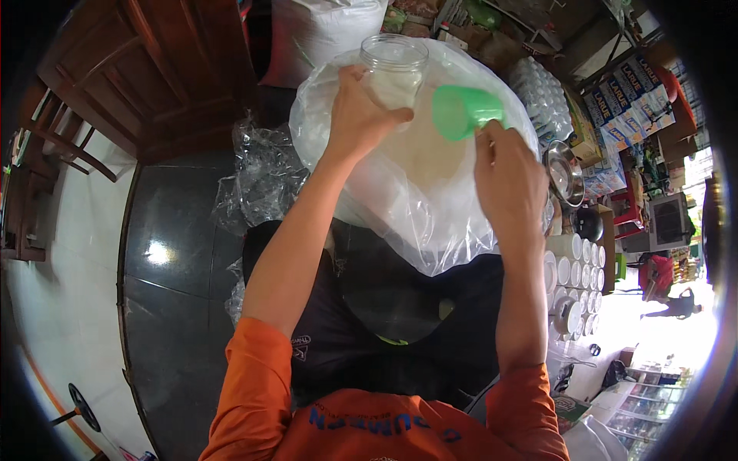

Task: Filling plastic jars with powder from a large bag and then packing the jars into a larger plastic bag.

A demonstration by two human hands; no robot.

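My left hand (360,119) is wrapped round the side of a clear plastic jar (394,65) with an open, threaded mouth. Something whitish shows inside the jar. In my right hand (511,173) is a translucent green plastic cup (455,112), gripped at its right end and tipped on its side, apart from the jar. Both are above a wide round container lined with a clear plastic bag (415,223), whose loose edge hangs toward my knees. Pale beige material (423,157) lies inside the bag; its kind I cannot make out.
Behind the container stands a full white sack (327,34). Crumpled clear plastic (269,173) lies at the left on dark floor tiles. To the right are a metal bowl (565,173), stacked egg-tray-like plastic (540,100), several white-lidded jars (573,269) and cartons (630,104).
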